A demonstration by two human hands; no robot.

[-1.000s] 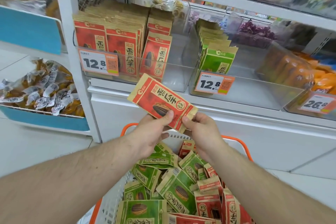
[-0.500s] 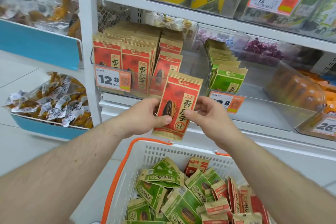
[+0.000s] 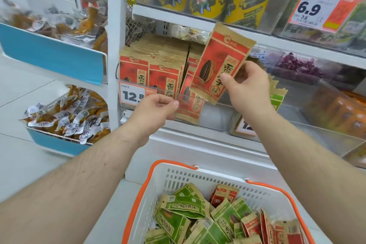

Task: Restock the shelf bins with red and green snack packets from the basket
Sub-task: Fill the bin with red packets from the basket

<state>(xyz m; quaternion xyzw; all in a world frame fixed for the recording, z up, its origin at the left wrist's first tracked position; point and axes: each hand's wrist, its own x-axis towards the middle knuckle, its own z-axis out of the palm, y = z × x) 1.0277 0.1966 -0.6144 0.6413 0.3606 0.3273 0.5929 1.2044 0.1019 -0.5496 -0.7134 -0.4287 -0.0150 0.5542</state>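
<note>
A person restocking a snack shelf [image 3: 198,19] stands over a white basket [image 3: 198,176] with orange handles, which sits below both arms so the loose packets in it stay within easy reach. Above the basket, the clear shelf bin [image 3: 198,96] on the left already holds upright rows of red packets [image 3: 150,69] facing outward behind a 12.8 price tag [image 3: 131,95]; the gap at the bin's right end, just under the raised packet, looks like the slot being filled.

The right hand [image 3: 247,87] holds one red snack packet [image 3: 221,61] above the bin's front edge, tilted with its top leaning right, apparently so its bottom can drop in behind the clear wall. This grip is clamped on the packet's lower right edge, thumb across the printed face and fingers curled behind.

The left hand [image 3: 156,111] is lower and to the left, at the bin's front lip. Its fingers are curled and seem to pinch the clear edge, probably to steady the bin, though contact cannot be told for certain.

Green packets [image 3: 182,206] and a few red ones [image 3: 223,194] lie jumbled in the basket, while the green-packet bin [image 3: 277,101] sits mostly hidden behind the right wrist.
</note>
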